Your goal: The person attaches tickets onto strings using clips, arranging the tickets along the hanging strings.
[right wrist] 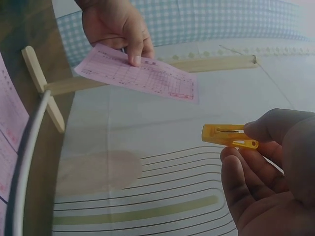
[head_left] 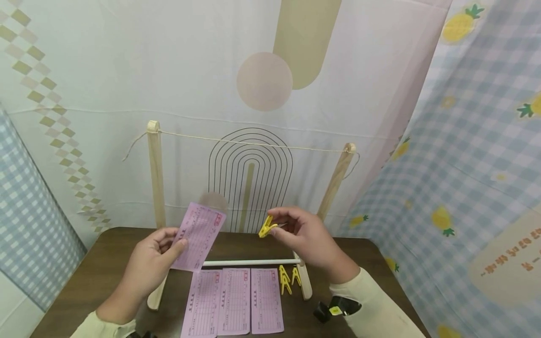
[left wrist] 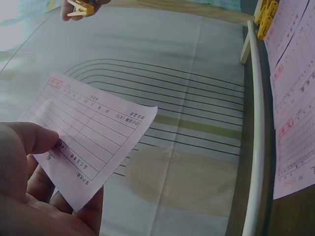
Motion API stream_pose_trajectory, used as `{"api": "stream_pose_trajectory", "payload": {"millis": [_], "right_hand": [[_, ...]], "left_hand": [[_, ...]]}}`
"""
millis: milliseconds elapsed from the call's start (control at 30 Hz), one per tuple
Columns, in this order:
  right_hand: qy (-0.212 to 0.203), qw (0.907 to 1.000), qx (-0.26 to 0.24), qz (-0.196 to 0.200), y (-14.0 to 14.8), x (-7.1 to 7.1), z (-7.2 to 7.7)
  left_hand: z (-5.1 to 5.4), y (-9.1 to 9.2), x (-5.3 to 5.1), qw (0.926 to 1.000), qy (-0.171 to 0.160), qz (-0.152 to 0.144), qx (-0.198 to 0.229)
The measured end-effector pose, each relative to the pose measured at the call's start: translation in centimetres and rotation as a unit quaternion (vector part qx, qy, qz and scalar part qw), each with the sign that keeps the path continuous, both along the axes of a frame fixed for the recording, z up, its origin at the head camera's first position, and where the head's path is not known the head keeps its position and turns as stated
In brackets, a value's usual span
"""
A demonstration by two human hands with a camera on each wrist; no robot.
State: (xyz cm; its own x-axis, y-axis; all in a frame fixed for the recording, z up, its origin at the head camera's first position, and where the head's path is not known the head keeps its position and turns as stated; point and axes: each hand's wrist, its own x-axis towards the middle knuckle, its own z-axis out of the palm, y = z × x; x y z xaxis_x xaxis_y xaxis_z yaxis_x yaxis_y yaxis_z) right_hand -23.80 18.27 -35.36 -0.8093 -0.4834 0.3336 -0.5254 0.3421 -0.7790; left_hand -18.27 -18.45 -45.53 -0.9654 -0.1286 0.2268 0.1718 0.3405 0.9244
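My left hand (head_left: 150, 256) pinches a pink printed slip (head_left: 199, 234) between thumb and fingers, held tilted above the table. In the left wrist view the thumb lies across the printed side of the slip (left wrist: 93, 128). To the right, my right hand (head_left: 306, 237) pinches a yellow clothespin (head_left: 266, 227) by its handle end. In the right wrist view the clothespin (right wrist: 229, 135) points left, its nose apart from the slip. Both hands are below a thin string (head_left: 253, 143) stretched between two wooden posts, touching neither string nor posts.
Three more pink slips (head_left: 235, 300) lie in a row on the dark table (head_left: 114, 267). Several yellow clothespins (head_left: 285, 280) lie right of them. The left post (head_left: 155, 178) and right post (head_left: 336, 183) stand on wooden feet, joined low by a white rod (head_left: 253, 262). Patterned cloth hangs behind.
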Motion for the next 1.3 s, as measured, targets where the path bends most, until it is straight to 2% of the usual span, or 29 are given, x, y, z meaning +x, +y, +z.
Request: {"api": "stream_pose_trajectory", "payload": {"millis": [367, 633, 767, 1300], "right_hand": [[0.042, 0.9990, -0.009, 0.010, -0.5, -0.4, 3.8], [0.091, 0.9956, 0.018, 0.018, -0.7, -0.9, 6.9], [0.100, 0.9944, 0.026, 0.022, -1.1, -1.2, 8.4], [0.131, 0.9891, 0.050, 0.044, -3.1, -1.4, 12.1]], "left_hand": [[1.3, 0.2, -0.4, 0.9998, 0.004, 0.006, 0.016], [2.5, 0.7, -0.8, 0.9993, 0.012, 0.012, 0.032], [3.0, 0.9, -0.9, 0.9990, 0.023, 0.015, 0.036], [5.3, 1.8, -1.5, 0.9939, 0.051, 0.028, 0.094]]}}
